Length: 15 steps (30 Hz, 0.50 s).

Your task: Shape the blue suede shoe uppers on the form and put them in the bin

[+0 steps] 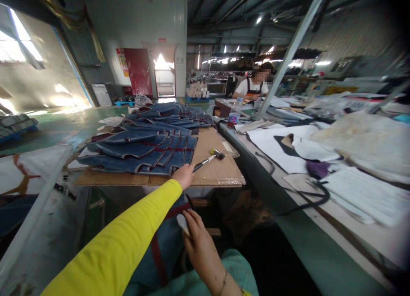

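My left hand (183, 176), at the end of a yellow sleeve, is closed round the black handle of a hammer (208, 159). The hammer has a yellow-and-black head, which rests on or just over the cardboard (221, 170). Beside it lies a pile of blue denim pieces (137, 144) with dark red strips and pale edges. Lower down, near my lap, my right hand (201, 244) is closed on a small white rounded object (183, 222); its kind I cannot make out. Below both hands hangs a blue denim piece (166, 244) with a dark red stripe.
To the right runs a long table (333, 227) with white sheets, a purple scrap and a black strap. A bottle (235, 111) stands at its far end. Another person (253, 87) sits beyond. A slanted metal pole (288, 57) rises there. At left is a pale metal frame (41, 202).
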Motion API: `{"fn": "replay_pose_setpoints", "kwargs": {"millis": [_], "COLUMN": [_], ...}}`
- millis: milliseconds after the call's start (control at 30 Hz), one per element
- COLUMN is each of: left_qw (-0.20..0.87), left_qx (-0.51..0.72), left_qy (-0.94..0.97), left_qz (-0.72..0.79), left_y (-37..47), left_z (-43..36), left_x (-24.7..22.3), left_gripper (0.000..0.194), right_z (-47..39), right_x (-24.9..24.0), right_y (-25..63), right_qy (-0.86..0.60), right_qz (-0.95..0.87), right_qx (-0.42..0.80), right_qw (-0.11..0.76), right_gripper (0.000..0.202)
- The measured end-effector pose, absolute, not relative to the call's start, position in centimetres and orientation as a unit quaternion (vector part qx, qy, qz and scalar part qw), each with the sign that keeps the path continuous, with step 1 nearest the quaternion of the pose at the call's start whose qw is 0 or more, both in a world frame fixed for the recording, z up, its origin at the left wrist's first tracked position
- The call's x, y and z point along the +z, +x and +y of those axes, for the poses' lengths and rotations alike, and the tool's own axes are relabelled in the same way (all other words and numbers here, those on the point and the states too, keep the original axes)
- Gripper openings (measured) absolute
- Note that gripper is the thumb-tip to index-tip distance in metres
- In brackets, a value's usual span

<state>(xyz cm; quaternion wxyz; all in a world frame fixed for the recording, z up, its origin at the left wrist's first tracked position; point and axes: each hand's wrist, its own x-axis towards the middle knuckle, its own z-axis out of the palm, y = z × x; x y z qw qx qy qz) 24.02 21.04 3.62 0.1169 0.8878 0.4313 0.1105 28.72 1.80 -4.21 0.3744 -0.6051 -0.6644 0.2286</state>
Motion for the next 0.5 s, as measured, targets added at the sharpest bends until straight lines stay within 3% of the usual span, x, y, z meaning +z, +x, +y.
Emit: {"fn": "replay_pose_setpoints", "kwargs": {"millis": [267, 433, 500], "left_qw": [0.142, 0.091, 0.064], "left_qx": [0.189, 0.237, 0.279], "left_qy": [0.891, 0.857, 0.825], "left_qz": [0.387, 0.448, 0.487], "left_y": [12.9, 7.3, 5.6], "left_z": [11.0, 4.2, 3.2], "left_x": [0.5, -1.5, -1.1], "left_gripper": [0.038, 0.062, 0.057], "right_z": [4.2, 4.2, 3.5], "right_x": [-4.8, 1.1, 4.8], "right_y": [29.5, 25.6, 23.3], "right_qy": [-0.590, -0.526, -0.457], "right_qz": [-0.578, -0.613, -0.671], "right_qx": [0.289, 0.318, 0.323], "right_qw": [0.484, 0.497, 0.487], "right_gripper": [0.043, 0.039, 0.043]}}
